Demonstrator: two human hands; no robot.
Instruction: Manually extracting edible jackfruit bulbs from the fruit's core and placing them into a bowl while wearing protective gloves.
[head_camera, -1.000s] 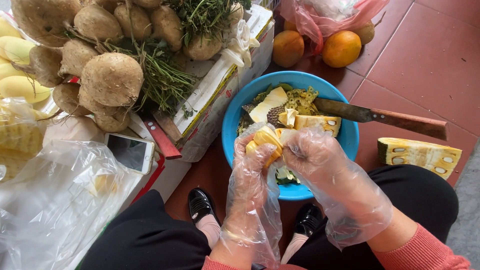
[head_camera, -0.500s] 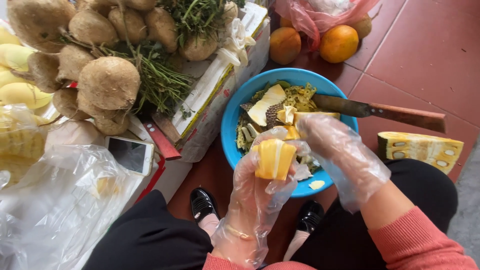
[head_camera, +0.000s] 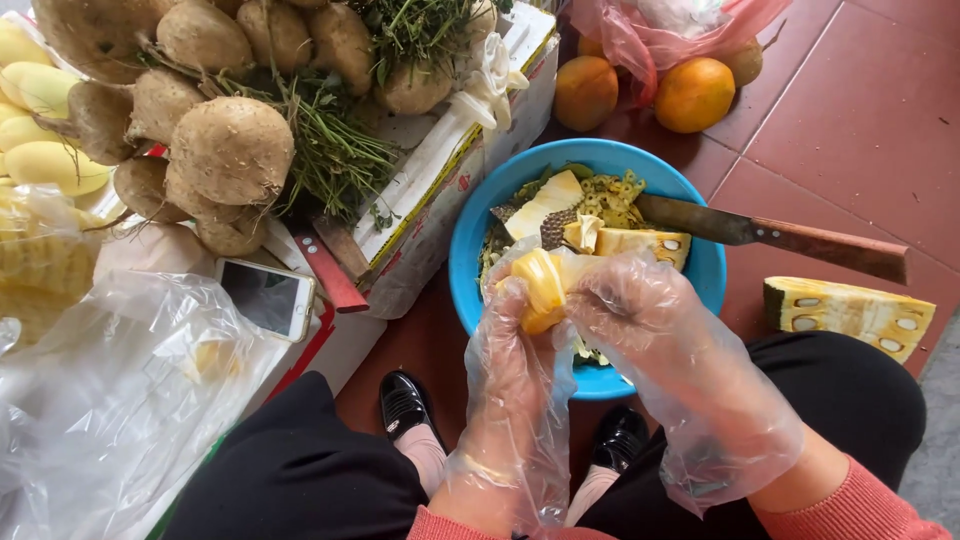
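Jackfruit work looks to us about midway. We hold one yellow pod at the centre of the frame, just over the near rim of the blue bowl. Our left hand, in a loose clear glove, is clamped round its lower end, and our right hand, gloved the same way, pinches its upper right side, so both hands are closed on the pod and meet over it.

Done, as we judge it: the bowl already holds pale core pieces, stringy scraps and a cut wedge, with a wooden-handled knife laid across its right rim. Left: that wedge, and another seeded wedge on the red tiles at right, still look full.

The pod's long axis runs from lower right to upper left, its rounded tip towards the upper left.
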